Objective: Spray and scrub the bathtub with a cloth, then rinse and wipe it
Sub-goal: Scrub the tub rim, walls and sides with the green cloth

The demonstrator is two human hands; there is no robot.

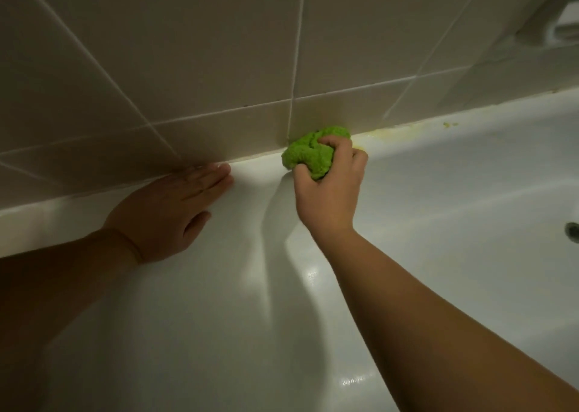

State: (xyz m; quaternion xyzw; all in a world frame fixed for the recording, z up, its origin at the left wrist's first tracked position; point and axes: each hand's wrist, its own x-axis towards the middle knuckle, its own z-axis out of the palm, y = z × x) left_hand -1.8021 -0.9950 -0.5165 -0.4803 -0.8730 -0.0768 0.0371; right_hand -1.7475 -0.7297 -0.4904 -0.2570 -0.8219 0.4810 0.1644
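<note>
The white bathtub (438, 167) fills the lower part of the head view, its far rim running along the tiled wall. My right hand (329, 189) grips a bunched bright green cloth (308, 153) and holds it against the rim where it meets the wall. My left hand (175, 211) lies flat on the rim to the left, fingers straight, fingertips at the wall joint. Yellowish grime (394, 132) streaks the rim to the right of the cloth.
Beige wall tiles (188, 51) with pale grout rise behind the tub. A round metal overflow fitting (572, 231) shows at the right edge inside the tub. A pale fixture (564, 26) sits at the top right corner. Wet shine marks the tub's inner slope.
</note>
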